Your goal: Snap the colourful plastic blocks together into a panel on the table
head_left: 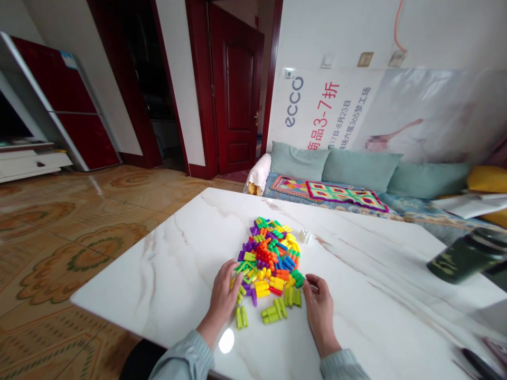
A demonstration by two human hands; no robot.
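Observation:
A heap of colourful plastic peg-shaped building blocks lies on the white marbled table. My left hand rests along the heap's left edge, thumb and fingers apart, with yellow-green and purple blocks beside it. On the other side, my right hand has its fingers curled, and thumb and fingertips meet the end of a green block. Closer to me lie joined lime-green blocks, another lime-green group and a lime-green two-pronged block.
A small white block-like piece sits just beyond the heap. A dark green bottle lies tilted at the table's right, and a dark slim object is at the lower right. Behind the table stands a sofa with cushions.

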